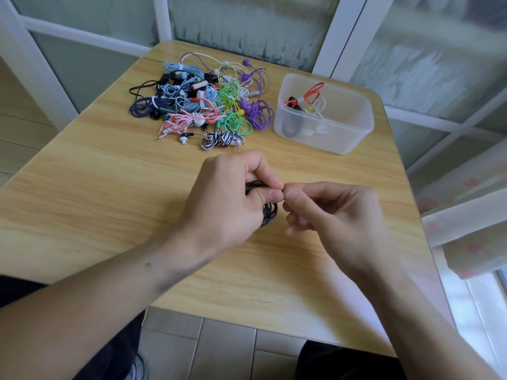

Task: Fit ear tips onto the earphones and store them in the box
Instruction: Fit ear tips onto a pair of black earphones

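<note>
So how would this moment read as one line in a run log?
left hand: grips black earphones | right hand: fingers pinch at earbud, tip hidden | box: some earphones inside | pile: waiting

You are seated in a home, apparently an enclosed balcony or sunroom. A small wood-grain table (109, 187) stands on a tiled floor (219, 341), hemmed in by white-framed frosted glass panels (247, 20). A floral curtain (466, 215) hangs at your right.
</note>
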`<state>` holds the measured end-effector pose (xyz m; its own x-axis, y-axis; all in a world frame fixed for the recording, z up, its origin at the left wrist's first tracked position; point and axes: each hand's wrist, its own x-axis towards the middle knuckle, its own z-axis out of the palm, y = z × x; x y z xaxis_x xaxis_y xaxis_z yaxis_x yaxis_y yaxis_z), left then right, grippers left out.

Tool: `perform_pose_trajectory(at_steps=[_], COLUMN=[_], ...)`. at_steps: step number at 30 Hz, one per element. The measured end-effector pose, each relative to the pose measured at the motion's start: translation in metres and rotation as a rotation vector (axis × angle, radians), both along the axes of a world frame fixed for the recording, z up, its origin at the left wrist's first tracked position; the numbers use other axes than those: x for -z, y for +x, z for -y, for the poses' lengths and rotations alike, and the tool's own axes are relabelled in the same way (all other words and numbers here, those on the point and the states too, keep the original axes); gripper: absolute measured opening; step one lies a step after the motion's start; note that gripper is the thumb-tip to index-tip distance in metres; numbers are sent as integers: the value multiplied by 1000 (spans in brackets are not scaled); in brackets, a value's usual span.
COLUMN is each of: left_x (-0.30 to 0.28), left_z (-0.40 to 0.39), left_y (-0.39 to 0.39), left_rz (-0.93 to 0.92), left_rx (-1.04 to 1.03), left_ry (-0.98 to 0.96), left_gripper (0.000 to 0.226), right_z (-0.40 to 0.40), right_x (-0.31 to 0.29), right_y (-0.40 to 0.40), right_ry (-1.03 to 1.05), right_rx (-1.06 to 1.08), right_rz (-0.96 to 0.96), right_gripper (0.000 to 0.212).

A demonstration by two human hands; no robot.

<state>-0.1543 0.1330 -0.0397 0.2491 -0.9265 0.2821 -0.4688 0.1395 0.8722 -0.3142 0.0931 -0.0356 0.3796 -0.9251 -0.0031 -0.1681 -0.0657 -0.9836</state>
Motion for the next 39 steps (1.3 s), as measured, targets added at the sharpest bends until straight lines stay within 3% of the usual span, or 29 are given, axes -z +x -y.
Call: perform_pose_trajectory(at_steps=[3, 6, 11, 14, 16, 19, 22, 28, 35, 39], left_x=[4, 6, 7, 10, 11, 10, 10, 12, 5, 1], left_z=[0, 3, 5, 8, 9, 10, 11, 12, 16, 17], left_y=[1, 2, -1, -2, -1, 0, 1, 1, 1, 1], left_rz=[160, 247, 186, 106, 84, 75, 41, -90, -280, -352], left_rx=[9, 32, 75, 101, 111, 143, 153, 118, 68, 63], left_ry=[-127, -153, -76, -33, -9, 45, 70, 116, 227, 265], left_gripper=[9, 4, 11, 9, 17, 28, 25, 22, 11, 11], right_z=[0, 4, 16, 38, 53, 63, 64, 63, 61, 61], right_x=[5, 9, 2, -6, -7, -6, -4, 1, -1, 0], right_y=[1, -1, -17, -41, -60, -77, -77, -70, -68, -66], right_ry=[178, 209, 183, -35, -216, -322, -352, -322, -340, -343], right_rx=[-7, -15, -48, 128, 251, 206, 97, 32, -17, -74], right_rz=[130, 153, 88, -99, -325, -659, -774, -825, -662, -755], right_gripper=[19, 30, 38, 14, 9, 12, 11, 9, 26, 32])
